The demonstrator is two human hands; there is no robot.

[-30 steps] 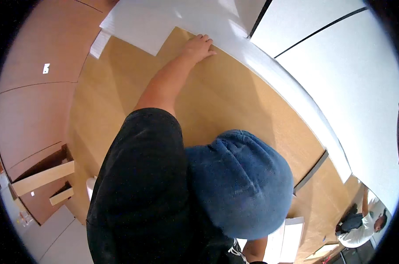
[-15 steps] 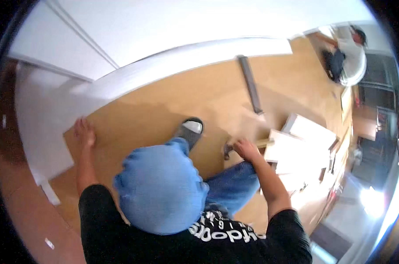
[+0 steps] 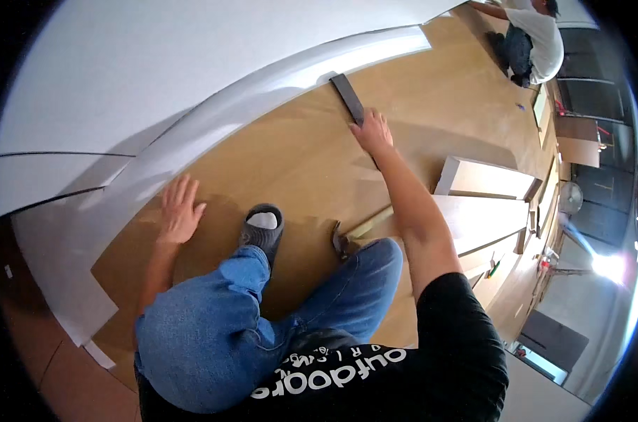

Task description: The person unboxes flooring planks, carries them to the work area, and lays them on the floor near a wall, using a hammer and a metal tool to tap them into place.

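My left hand [image 3: 181, 211] lies flat with fingers spread on the brown sheet [image 3: 291, 141] covering the floor, near its border with the white strip [image 3: 213, 116] along the wall. Out in front, my right hand [image 3: 372, 131] is closed over a dark grey flat bar [image 3: 347, 97]. The bar's far end touches the white strip; its near part passes under my hand and wrist. A hammer [image 3: 339, 239] with a dark head and pale wooden handle rests on the floor beside my bent knee, its handle partly behind my right forearm.
White and pale boards [image 3: 481, 218] are stacked to my right. A white wall panel [image 3: 192, 56] runs along the far side. Another person [image 3: 533, 46] crouches at the far right. A bright lamp [image 3: 609, 267] and a fan [image 3: 571, 197] stand farther right.
My right hand has left the hammer and reached forward onto the dark grey bar. My left hand has shifted right along the sheet. The view has turned and moved too.
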